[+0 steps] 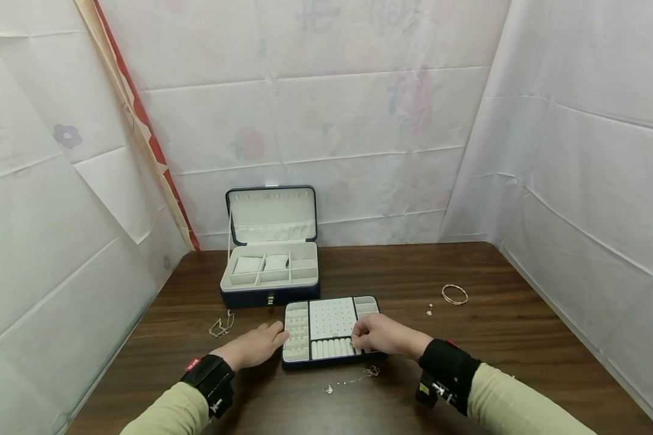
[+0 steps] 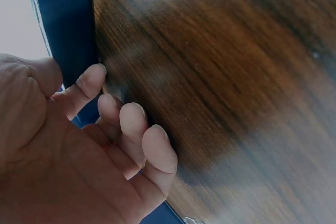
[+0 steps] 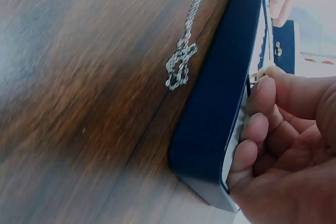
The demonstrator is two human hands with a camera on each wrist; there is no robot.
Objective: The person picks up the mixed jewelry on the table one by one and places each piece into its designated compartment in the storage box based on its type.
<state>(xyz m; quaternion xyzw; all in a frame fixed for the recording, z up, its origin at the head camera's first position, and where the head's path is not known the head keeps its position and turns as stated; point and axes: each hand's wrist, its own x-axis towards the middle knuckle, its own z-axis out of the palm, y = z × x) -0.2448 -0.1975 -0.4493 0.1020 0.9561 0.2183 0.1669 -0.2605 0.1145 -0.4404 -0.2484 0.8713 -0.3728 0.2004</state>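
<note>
A navy jewelry tray (image 1: 333, 320) with white compartments lies on the table. My right hand (image 1: 378, 335) is over its front right part, at the row of ring rolls (image 1: 329, 348). Thumb and forefinger pinch a small gold ring (image 3: 256, 80), mostly covered by the fingertips; the other fingers lie curled along the tray's edge. At the tray's left side rests my left hand (image 1: 258, 344), fingers loosely bent and touching the edge. Close in front of the tray lies a silver chain necklace (image 3: 181, 66).
Behind the tray stands a navy jewelry box (image 1: 269, 298) with its lid up and small cushions in two compartments. Another necklace (image 1: 221, 326) lies left of it. A bangle (image 1: 454, 294) and a small piece of jewelry (image 1: 429, 310) are on the right.
</note>
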